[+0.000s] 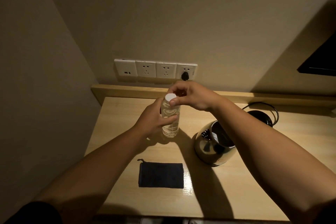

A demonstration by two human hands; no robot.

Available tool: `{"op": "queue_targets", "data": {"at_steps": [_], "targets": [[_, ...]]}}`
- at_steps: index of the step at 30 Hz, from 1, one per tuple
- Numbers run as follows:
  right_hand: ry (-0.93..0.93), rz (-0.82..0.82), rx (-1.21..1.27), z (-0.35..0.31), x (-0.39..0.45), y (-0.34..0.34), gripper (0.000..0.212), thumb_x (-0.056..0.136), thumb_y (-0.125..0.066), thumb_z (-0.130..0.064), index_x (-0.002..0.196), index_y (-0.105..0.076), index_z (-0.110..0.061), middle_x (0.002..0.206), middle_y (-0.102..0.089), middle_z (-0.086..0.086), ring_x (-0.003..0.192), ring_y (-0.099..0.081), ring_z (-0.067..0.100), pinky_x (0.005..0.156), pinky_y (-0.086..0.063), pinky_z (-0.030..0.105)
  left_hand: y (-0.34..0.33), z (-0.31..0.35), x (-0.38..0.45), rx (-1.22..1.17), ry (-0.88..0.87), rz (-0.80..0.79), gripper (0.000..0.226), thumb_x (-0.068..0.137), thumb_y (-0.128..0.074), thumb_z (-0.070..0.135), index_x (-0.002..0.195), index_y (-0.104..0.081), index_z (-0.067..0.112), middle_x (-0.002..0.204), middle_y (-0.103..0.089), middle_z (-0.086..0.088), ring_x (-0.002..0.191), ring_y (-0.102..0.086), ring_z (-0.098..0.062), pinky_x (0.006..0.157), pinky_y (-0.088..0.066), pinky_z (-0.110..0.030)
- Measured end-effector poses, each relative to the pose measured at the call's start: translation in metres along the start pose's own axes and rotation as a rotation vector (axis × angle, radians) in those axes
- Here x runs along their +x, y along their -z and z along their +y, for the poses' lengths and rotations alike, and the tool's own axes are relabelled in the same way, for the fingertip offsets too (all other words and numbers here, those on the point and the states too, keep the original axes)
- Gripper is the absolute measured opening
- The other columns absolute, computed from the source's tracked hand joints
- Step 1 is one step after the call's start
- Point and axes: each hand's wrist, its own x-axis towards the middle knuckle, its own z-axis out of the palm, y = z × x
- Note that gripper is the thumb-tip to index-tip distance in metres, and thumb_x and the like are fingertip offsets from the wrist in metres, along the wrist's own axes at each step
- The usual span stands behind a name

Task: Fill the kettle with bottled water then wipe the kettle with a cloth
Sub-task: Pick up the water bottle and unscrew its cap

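Observation:
A clear water bottle (170, 123) with a white cap (170, 97) stands upright on the wooden table (254, 187). My left hand (154, 120) is wrapped around the bottle's body. My right hand (192, 96) pinches the cap from above with thumb and fingers. To the right stands a shiny steel kettle (211, 149) with its lid open, partly hidden behind my right forearm. A dark blue cloth (161, 174) lies flat at the table's front middle.
The black kettle base (261, 116) and its cord (272, 110) sit at the back right, plugged into a row of wall sockets (155, 69). A wooden ledge (127, 90) runs along the wall. A dark screen (321, 60) hangs at the right.

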Motion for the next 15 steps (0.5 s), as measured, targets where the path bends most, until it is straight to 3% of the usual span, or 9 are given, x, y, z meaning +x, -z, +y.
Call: {"op": "queue_targets", "data": {"at_steps": [8, 12, 15], "targets": [[0.051, 0.021, -0.057, -0.02, -0.013, 0.0, 0.029, 0.077, -0.078, -0.022, 0.103, -0.066, -0.017, 0.095, -0.064, -0.005, 0.087, -0.062, 0.018, 0.079, -0.052, 0.038, 0.003, 0.015, -0.007, -0.074, -0.044, -0.019, 0.07, 0.084, -0.078, 0.021, 0.143, -0.04, 0.022, 0.119, -0.06, 0.006, 0.109, -0.06, -0.014, 0.092, -0.052, -0.034], [0.034, 0.094, 0.039, -0.021, -0.016, 0.004, 0.02, 0.078, -0.076, -0.021, 0.097, -0.067, -0.021, 0.095, -0.068, 0.002, 0.091, -0.065, 0.021, 0.083, -0.053, 0.04, -0.001, 0.021, -0.012, -0.131, -0.037, -0.006, 0.08, 0.068, -0.081, 0.046, 0.135, -0.041, 0.029, 0.123, -0.06, 0.008, 0.113, -0.059, -0.011, 0.094, -0.053, -0.037], [0.024, 0.143, 0.14, -0.017, -0.017, 0.003, 0.019, 0.077, -0.077, -0.022, 0.094, -0.069, -0.022, 0.095, -0.07, 0.006, 0.088, -0.065, 0.019, 0.083, -0.053, 0.042, -0.006, 0.022, -0.014, -0.161, -0.019, 0.014, 0.095, 0.062, -0.088, 0.044, 0.14, -0.037, 0.029, 0.126, -0.057, 0.008, 0.114, -0.057, -0.012, 0.094, -0.053, -0.039]]}}
